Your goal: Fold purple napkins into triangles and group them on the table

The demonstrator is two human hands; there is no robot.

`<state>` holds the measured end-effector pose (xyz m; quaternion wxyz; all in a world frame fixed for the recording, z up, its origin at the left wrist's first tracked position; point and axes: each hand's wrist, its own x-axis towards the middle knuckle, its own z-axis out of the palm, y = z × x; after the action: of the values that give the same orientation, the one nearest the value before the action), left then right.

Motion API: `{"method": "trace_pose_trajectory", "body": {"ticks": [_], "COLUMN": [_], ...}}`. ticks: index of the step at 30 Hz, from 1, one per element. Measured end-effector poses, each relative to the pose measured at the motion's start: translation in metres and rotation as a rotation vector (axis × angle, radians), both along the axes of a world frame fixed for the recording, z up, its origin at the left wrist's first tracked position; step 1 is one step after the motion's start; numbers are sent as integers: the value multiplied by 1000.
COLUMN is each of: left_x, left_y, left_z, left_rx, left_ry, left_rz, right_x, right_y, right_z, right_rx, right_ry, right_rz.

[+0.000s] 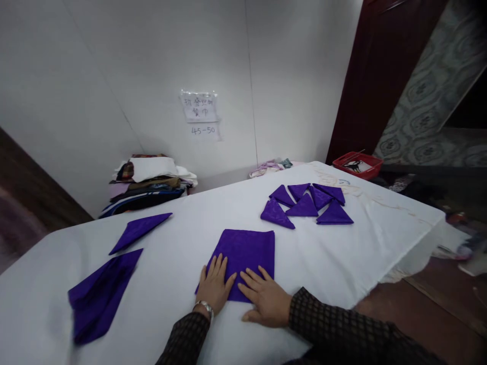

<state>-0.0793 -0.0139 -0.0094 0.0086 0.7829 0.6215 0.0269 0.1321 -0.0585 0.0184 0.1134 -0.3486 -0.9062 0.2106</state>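
A purple cloth napkin [247, 248], folded into a square, lies flat on the white-covered table [182, 299]. On its left part rests my left hand [215, 286], fingers stretched out and a bracelet at the wrist. My right hand [266, 299] lies on its lower right part with the fingers spread and the thumb on the tablecloth. Neither hand grips anything. Beyond the square, to the right, several purple napkins folded into triangles [302, 206] sit close together, some overlapping. Two more purple pieces lie at the left: a narrow folded one [139, 230] and a larger, creased one [102, 296].
A stack of folded clothes [152, 185] stands behind the table at the left. Some pale fabric [268, 168] lies at the back edge. A red basket [357, 165] holding small items is at the far right corner. Handwritten paper signs [201, 114] hang on the wall.
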Motion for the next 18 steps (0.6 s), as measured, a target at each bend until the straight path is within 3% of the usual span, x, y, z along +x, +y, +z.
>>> {"method": "trace_pose_trajectory", "body": {"ticks": [5, 14, 18], "left_x": [-12, -61, -51], "left_y": [6, 34, 40], "left_z": [1, 6, 18], "left_rx": [-35, -77, -36], "left_ry": [3, 109, 67], "left_rz": [48, 244, 412], "right_x": [-1, 0, 0], "right_y": [-1, -1, -1], "right_z": [2, 1, 1], "right_rx": [48, 57, 50], "right_ry": [2, 20, 16], "right_rz": [-4, -3, 3]}}
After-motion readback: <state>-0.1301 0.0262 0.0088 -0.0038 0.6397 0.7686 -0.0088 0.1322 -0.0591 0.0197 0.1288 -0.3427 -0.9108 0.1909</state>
